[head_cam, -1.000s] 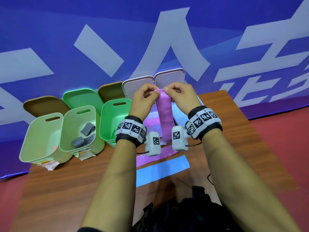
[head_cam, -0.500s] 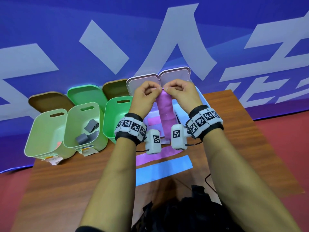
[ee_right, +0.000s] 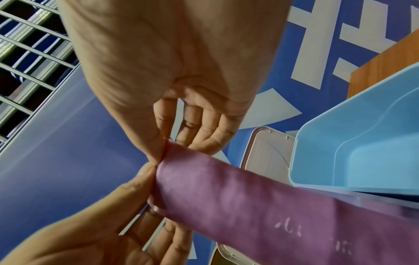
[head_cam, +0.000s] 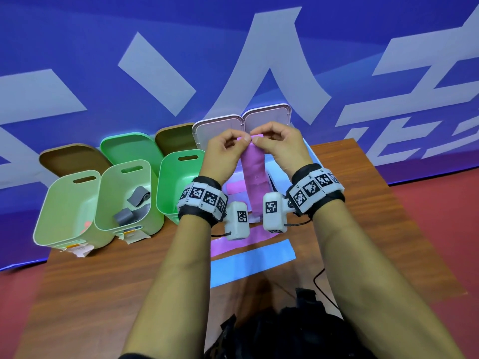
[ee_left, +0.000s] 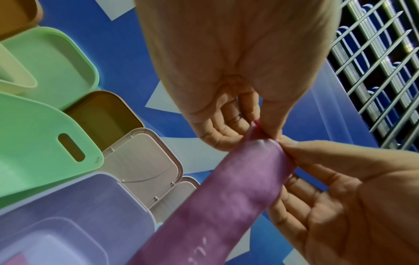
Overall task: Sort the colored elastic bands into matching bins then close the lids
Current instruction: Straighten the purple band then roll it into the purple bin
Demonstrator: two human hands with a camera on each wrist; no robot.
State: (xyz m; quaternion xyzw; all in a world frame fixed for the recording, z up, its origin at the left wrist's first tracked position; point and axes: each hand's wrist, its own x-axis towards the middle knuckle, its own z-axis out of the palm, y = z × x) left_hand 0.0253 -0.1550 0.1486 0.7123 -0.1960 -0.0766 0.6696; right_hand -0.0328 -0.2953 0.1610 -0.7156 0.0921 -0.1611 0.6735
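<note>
The purple band (head_cam: 254, 174) hangs limp above the lilac bin (head_cam: 234, 182) at twelve o'clock on the bench (head_cam: 103, 294), its top edge pinched by the left hand (head_cam: 225, 154) and right hand (head_cam: 280, 149); it appears light, soft and stretchy, best held by that edge.

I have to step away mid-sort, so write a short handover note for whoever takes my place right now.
Hands: left hand and right hand both pinch the top edge of the purple band, which hangs over the lilac bin.
Things: two grey bands lie in the second green bin. A pink band and a blue band lie on the table.
Done: grey bands binned.
Left: drop the purple band, sort the pink and blue ones, close all lids.
</note>
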